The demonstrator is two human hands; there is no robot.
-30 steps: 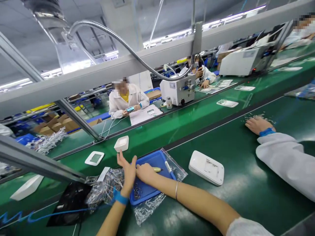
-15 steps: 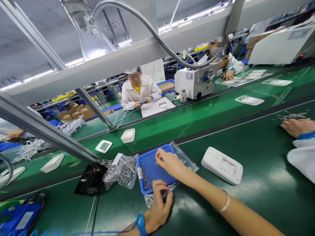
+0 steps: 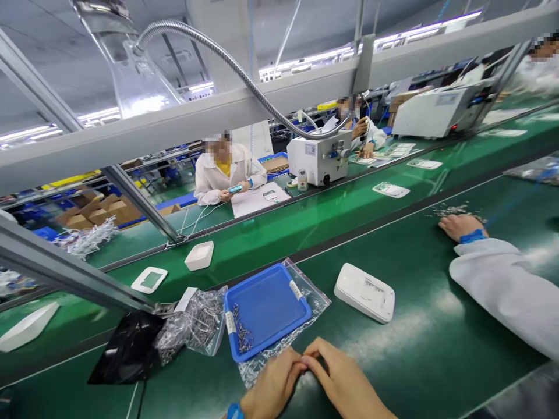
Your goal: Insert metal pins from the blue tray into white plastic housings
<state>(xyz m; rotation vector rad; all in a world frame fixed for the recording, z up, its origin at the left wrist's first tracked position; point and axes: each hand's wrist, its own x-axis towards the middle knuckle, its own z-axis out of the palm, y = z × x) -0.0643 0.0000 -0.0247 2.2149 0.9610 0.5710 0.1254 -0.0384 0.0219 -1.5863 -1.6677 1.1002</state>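
My left hand (image 3: 273,381), with a blue band at its wrist, is closed, fingertips pinched together. My right hand (image 3: 338,372) is also closed, and its fingertips meet those of the left just in front of the tray. Anything held between them is too small and hidden to name. Beyond the hands lies a shallow blue tray (image 3: 268,302) with white labels. Small metal parts (image 3: 241,334), like screws or pins, are heaped along its left side. A white device housing (image 3: 364,293) with a cut-out rests to the right of the tray.
Bags of metal parts (image 3: 201,320) and a black bag (image 3: 124,346) lie left of the tray. White casings (image 3: 200,256) sit on the green belt (image 3: 257,233). A co-worker's hand (image 3: 460,227) rests by small pieces at right. A metal frame post (image 3: 135,201) stands at left.
My right hand has left the space over the tray and come back to meet my left hand. The view has turned right; the co-worker's arm at right shows more fully.
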